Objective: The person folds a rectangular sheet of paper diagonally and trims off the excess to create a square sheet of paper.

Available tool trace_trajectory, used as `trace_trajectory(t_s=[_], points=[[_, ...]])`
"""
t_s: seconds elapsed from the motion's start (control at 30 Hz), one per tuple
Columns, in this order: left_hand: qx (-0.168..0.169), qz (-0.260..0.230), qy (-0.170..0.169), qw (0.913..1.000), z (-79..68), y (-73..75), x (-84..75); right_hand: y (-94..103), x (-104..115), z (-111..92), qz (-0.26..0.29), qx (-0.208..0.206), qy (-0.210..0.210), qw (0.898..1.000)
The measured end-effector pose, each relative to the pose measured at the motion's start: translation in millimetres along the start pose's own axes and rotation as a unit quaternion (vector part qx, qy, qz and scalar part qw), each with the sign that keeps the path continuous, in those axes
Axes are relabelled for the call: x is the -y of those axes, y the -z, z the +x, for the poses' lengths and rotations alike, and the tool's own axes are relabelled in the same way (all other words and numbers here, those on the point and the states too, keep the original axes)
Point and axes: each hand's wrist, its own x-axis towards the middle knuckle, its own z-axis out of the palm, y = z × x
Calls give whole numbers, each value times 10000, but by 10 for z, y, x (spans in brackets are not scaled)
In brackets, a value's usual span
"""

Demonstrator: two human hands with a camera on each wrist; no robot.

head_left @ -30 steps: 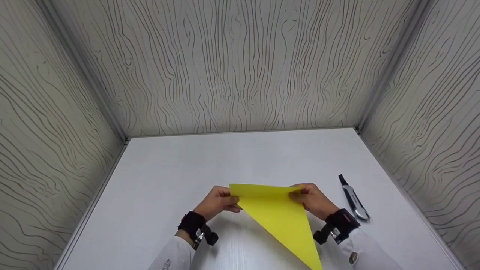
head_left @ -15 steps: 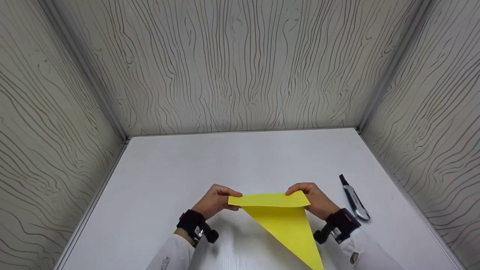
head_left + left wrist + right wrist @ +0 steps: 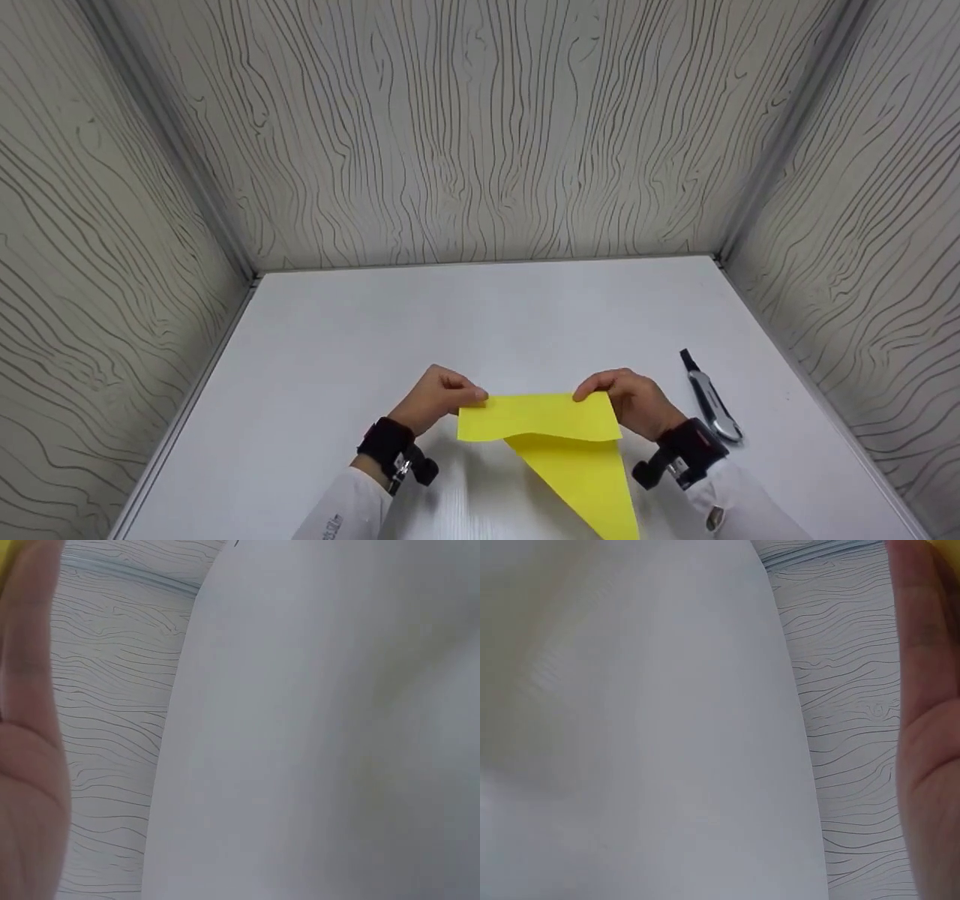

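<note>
A sheet of yellow paper [image 3: 540,418] is held up near the front of the table, its top part folded over toward the person as a wide flap. Below that flap a pointed, slanting part of the sheet hangs down past the bottom of the head view. My left hand [image 3: 441,395] pinches the fold at its left end. At the right end, my right hand [image 3: 628,399] pinches the same top edge, fingers over the front. In the left wrist view the left hand [image 3: 28,742] shows at the edge, with a sliver of yellow above it.
A grey and black utility knife [image 3: 711,397] lies on the white table [image 3: 360,322], right of the right hand. Wood-grain panels [image 3: 480,135] enclose the table at the back and both sides.
The paper's top edge has been folded down toward the person, and the flap has grown deeper. Fingers of both hands have shifted along the fold; the knife stays put.
</note>
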Motion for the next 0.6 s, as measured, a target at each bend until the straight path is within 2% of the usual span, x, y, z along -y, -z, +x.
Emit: trace_trajectory(t_s=[0.07, 0.13, 0.27, 0.33, 0.43, 0.6], points=[[-183, 340, 131, 9992, 12, -28, -16, -8, 11, 3, -310, -215, -130, 9992], [-256, 468, 214, 9983, 26, -49, -20, -22, 21, 12, -943, -656, -421, 9925], [-234, 463, 279, 9983, 57, -62, -25, -50, 45, 32, -2001, -1382, -1132, 9633], [-199, 452, 348, 9982, 65, -55, -36, -58, 64, 39, -2180, -1487, -1382, 9546], [-91, 575, 497, 9971, 68, -42, -66, -68, 107, 44, -2194, -1492, -1623, 9504], [254, 930, 692, 9929, 65, -37, -107, -76, 168, 58, -2506, -1404, -1721, 9423]])
